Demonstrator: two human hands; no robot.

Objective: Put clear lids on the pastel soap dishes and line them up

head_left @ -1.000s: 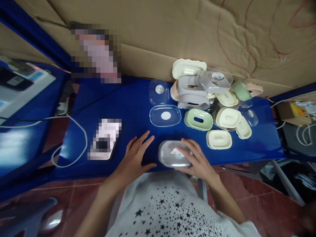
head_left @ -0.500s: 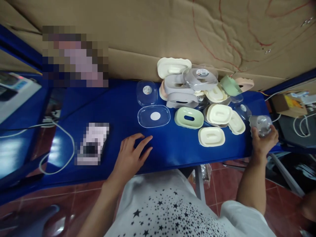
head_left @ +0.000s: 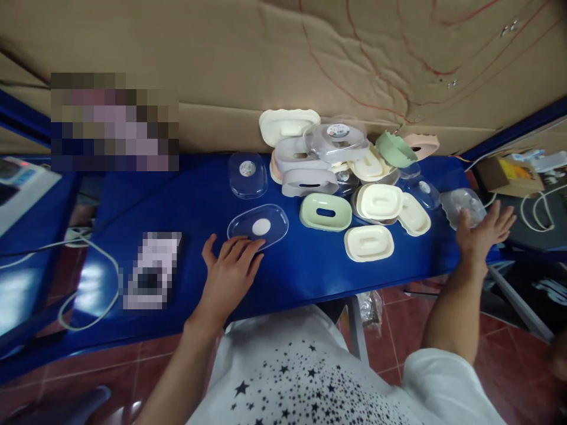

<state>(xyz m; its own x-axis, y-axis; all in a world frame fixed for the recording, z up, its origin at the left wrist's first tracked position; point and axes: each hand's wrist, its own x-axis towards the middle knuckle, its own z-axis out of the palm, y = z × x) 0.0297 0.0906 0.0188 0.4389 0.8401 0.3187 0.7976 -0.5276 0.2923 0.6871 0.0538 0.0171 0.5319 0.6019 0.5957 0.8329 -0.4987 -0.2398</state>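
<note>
Ref: green tray (head_left: 325, 211). Near side: bare strip of blue table (head_left: 305, 265), hand can pass. Left: slim gap, then clear oval lid (head_left: 258, 226), left hand (head_left: 233, 265) over its near edge. Directly behind: lavender tray (head_left: 310, 178) blocks. Right: cream lids (head_left: 381, 200) block; open lane in front of those, along table edge.

The blue bench (head_left: 310, 268) carries a white cable (head_left: 119, 275) at left, a clear lid (head_left: 261, 226) mid-length and a clear scalloped cover (head_left: 455, 203) at right.
</note>
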